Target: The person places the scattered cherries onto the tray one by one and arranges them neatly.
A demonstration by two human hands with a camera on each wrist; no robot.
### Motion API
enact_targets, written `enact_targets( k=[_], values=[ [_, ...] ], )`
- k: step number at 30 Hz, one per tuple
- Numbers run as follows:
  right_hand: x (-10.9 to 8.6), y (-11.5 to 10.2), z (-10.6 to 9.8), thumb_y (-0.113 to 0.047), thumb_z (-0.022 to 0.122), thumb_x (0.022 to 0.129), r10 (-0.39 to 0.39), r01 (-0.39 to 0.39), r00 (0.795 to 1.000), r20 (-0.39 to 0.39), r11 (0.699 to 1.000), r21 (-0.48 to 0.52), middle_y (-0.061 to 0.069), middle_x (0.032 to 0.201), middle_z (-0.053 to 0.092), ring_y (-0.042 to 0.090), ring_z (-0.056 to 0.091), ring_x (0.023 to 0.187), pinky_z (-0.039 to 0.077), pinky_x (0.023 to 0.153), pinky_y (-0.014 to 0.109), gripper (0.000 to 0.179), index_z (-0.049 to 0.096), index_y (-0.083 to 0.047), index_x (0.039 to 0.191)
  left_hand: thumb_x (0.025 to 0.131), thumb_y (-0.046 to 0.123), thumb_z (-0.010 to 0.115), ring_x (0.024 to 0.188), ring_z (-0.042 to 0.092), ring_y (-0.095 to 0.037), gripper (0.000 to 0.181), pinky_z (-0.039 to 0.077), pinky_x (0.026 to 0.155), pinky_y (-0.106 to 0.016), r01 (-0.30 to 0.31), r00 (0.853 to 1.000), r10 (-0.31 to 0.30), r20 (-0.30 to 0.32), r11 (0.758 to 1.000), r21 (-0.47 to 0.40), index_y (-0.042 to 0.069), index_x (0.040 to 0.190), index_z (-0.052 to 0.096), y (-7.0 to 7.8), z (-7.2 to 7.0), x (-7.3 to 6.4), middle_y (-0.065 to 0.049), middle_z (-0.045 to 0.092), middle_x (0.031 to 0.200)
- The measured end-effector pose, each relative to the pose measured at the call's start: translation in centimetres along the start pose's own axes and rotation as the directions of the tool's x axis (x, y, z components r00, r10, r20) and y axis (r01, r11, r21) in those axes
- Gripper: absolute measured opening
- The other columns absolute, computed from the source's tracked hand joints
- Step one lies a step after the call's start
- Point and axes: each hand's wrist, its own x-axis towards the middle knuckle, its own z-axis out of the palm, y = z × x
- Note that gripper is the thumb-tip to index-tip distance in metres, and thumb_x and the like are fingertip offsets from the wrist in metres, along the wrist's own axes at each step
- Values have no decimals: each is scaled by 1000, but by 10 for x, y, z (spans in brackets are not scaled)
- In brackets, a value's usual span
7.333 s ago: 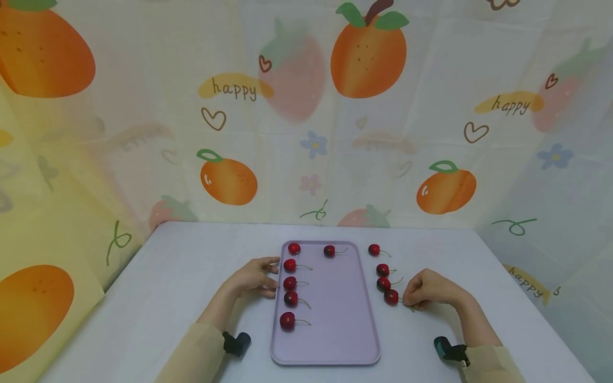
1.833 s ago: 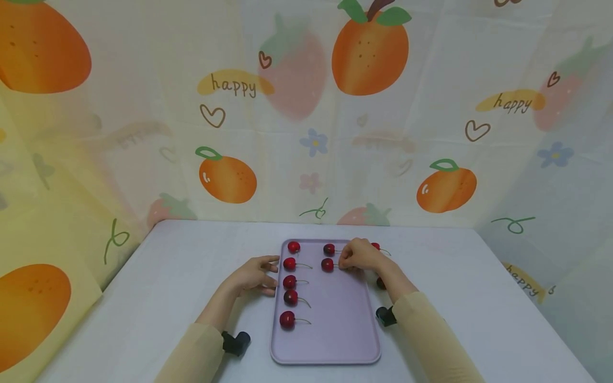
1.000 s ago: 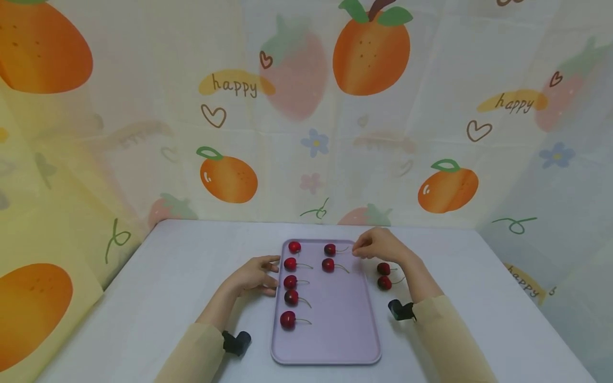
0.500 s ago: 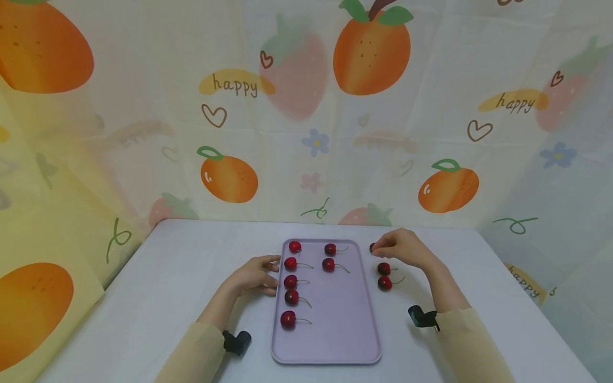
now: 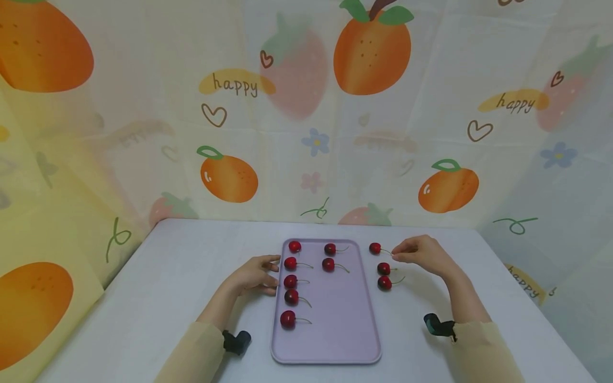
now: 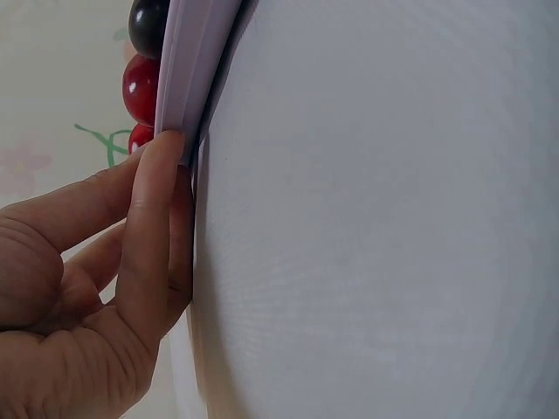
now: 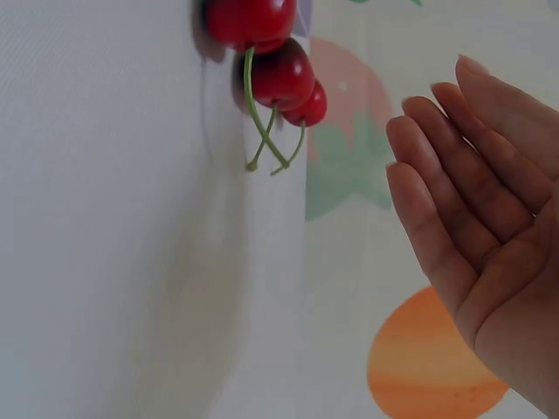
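Observation:
A lilac tray point(image 5: 330, 340) lies on the white table with several red cherries point(image 5: 290, 282) in a column along its left side. Two more cherries point(image 5: 328, 264) sit near its far right corner. My left hand point(image 5: 254, 275) touches the tray's left rim; the left wrist view shows its fingers point(image 6: 148, 227) fairly straight against that edge. Right of the tray, three stemmed cherries lie on the table. By the stem of the farthest cherry point(image 5: 375, 248) hovers my right hand point(image 5: 423, 255), its fingers point(image 7: 437, 183) loosely extended in the right wrist view, with nothing seen between them.
The white table point(image 5: 191, 250) extends around the tray. Two of the loose cherries point(image 5: 384, 283) lie close together, nearer me than the third. A fruit-printed cloth point(image 5: 306, 175) hangs behind the table. Each wrist carries a small black camera point(image 5: 237, 343).
The nearest loose cherry went from the table into the tray's right column. My right hand let go of it, passed over the farthest loose cherry and moved right. The left hand stayed put.

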Motion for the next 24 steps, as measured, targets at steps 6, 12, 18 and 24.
enact_targets(
  k=[6, 12, 18, 24],
  values=[
    [-7, 7, -1, -33, 70, 90, 21, -21, 1000, 10, 1000, 18, 7, 103, 75, 16, 66, 89, 56, 80, 27, 32, 75, -7, 108, 82, -10, 67, 77, 64, -16, 76, 66, 70, -31, -2, 1000, 2, -4, 1000, -4, 3, 151, 37, -1, 0, 1, -21, 51, 130],
    [-13, 17, 2, -34, 70, 90, 52, -53, 999, 16, 996, 76, 9, 107, 75, 18, 67, 92, 56, 82, 27, 35, 74, -6, 111, 81, -9, 67, 77, 65, -16, 75, 66, 70, -31, 5, 1000, -5, -18, 1000, 1, 4, 150, 39, -2, 0, 3, -21, 52, 130],
    [-17, 26, 8, -33, 71, 89, 69, -70, 997, 15, 991, 111, 9, 108, 75, 16, 66, 95, 59, 86, 31, 35, 73, -6, 111, 81, -9, 67, 78, 64, -16, 77, 66, 71, -31, -8, 1000, 8, 0, 1000, 2, 3, 151, 36, -1, 0, 0, -22, 50, 130],
    [-18, 35, 15, -28, 72, 89, 74, -77, 997, 28, 988, 131, 8, 101, 75, 11, 65, 89, 57, 79, 22, 31, 73, -4, 108, 81, -12, 65, 77, 64, -16, 78, 66, 71, -31, -11, 1000, 12, 15, 999, -37, 1, 151, 35, -2, 0, 1, -22, 49, 129]
  ],
)
